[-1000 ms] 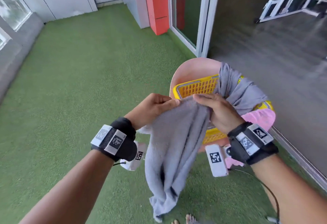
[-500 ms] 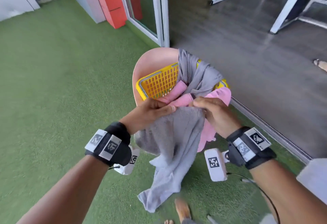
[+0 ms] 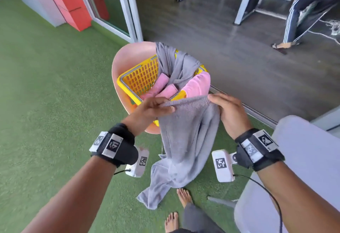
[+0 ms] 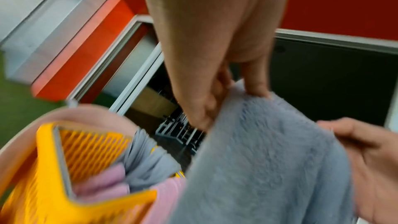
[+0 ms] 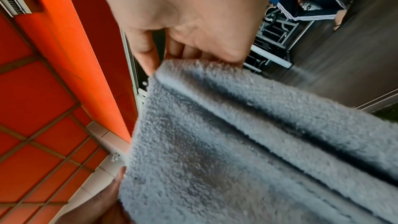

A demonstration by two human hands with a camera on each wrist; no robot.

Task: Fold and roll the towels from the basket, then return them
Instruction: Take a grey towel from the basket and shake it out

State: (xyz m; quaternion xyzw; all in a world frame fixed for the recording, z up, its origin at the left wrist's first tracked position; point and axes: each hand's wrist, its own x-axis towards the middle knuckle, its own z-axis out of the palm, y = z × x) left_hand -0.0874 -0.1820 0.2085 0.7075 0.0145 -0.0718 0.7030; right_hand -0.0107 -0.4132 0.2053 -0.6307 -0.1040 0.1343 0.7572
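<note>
A grey towel (image 3: 185, 140) hangs in front of me, its top edge stretched between both hands. My left hand (image 3: 156, 108) pinches the left end of that edge, and the left wrist view shows its fingers curled on the grey towel (image 4: 269, 159). My right hand (image 3: 223, 107) pinches the right end; thumb and fingers clamp the grey towel (image 5: 237, 142) in the right wrist view. Behind the hands a yellow basket (image 3: 141, 78) sits on a pink chair (image 3: 128, 57). It holds pink rolled towels (image 3: 165, 89) and another grey towel (image 3: 176, 63) draped over its far rim.
Green artificial turf (image 3: 55, 94) covers the floor. A light grey chair (image 3: 303, 168) stands close at my right. My bare feet (image 3: 184, 197) are below the towel. A sliding door frame (image 3: 128, 11) opens to a dark floor where another person (image 3: 303, 11) stands.
My hands have drawn apart along the towel's top edge, spreading it wider. My view has swung right, bringing the grey chair and the other person into sight.
</note>
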